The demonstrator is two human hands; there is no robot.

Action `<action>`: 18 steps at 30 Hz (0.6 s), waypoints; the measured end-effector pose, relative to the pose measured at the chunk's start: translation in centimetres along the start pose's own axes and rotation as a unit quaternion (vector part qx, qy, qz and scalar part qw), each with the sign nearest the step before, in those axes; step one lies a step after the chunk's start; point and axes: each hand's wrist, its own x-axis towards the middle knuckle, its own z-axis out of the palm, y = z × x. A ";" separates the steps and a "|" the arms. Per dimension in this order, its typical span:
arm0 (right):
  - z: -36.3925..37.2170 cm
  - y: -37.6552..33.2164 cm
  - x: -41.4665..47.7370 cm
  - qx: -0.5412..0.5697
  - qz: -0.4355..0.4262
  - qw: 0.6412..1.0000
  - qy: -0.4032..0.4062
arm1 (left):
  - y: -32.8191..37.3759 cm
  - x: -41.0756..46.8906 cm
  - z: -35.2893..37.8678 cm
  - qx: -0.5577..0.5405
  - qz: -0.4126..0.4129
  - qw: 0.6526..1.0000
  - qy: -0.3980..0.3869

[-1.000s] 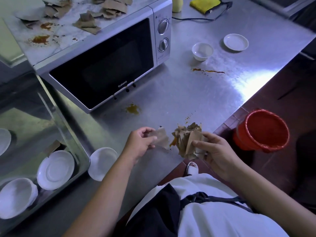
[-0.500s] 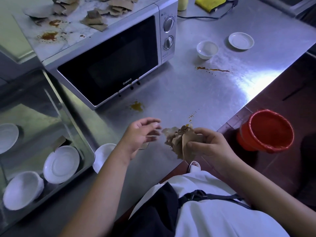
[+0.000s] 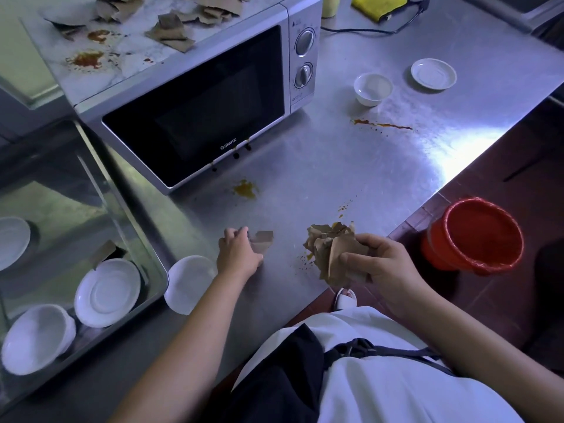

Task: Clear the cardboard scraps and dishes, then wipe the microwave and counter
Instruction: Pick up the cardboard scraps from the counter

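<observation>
Three white dishes lie in the steel tray (image 3: pixel 122 199) at the far left: a flat plate (image 3: pixel 12 242), a saucer (image 3: pixel 106 293) and a bowl (image 3: pixel 36 338), with one brown scrap (image 3: pixel 105 251) beside the saucer. Just outside the tray's rim, another white plate (image 3: pixel 189 283) rests on the counter (image 3: pixel 320 166). Behind it stands the microwave (image 3: pixel 198 111), door closed. Torn cardboard scraps (image 3: pixel 171 29) and reddish sauce stains (image 3: pixel 87 59) litter its top.

Our left hand (image 3: pixel 239 254) lies low on the counter just right of that plate, fingers curled round a small cardboard piece (image 3: pixel 263 239) that rests on the steel. An orange smear (image 3: pixel 244 189) sits between this hand and the microwave.

We hold our right hand (image 3: pixel 381 264) at the counter's front edge, thumb and fingers clamped on a crumpled wad of scraps (image 3: pixel 331 254) stained orange, with small drips on the steel beside it.

Farther back, a small white cup (image 3: pixel 372 88) and a little dish (image 3: pixel 433 73) stand apart, a thin brown streak (image 3: pixel 381 126) in front of them. A yellow cloth (image 3: pixel 380 3) lies at the rear beside a black cable (image 3: pixel 366 31). On the floor to the right, below the counter's edge, sits a red bucket (image 3: pixel 473 236).
</observation>
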 end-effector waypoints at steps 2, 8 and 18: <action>-0.3 0.0 0.2 -0.011 0.008 1.000 0.008 | 0.0 0.0 0.3 -0.011 -0.002 1.000 0.009; -0.9 -0.8 1.6 -0.013 0.026 1.000 0.003 | -0.3 -0.3 0.9 -0.004 0.029 0.999 0.041; -1.6 -1.9 5.0 -0.019 0.065 0.996 -0.054 | 0.7 0.5 -1.3 -0.022 -0.015 0.999 0.023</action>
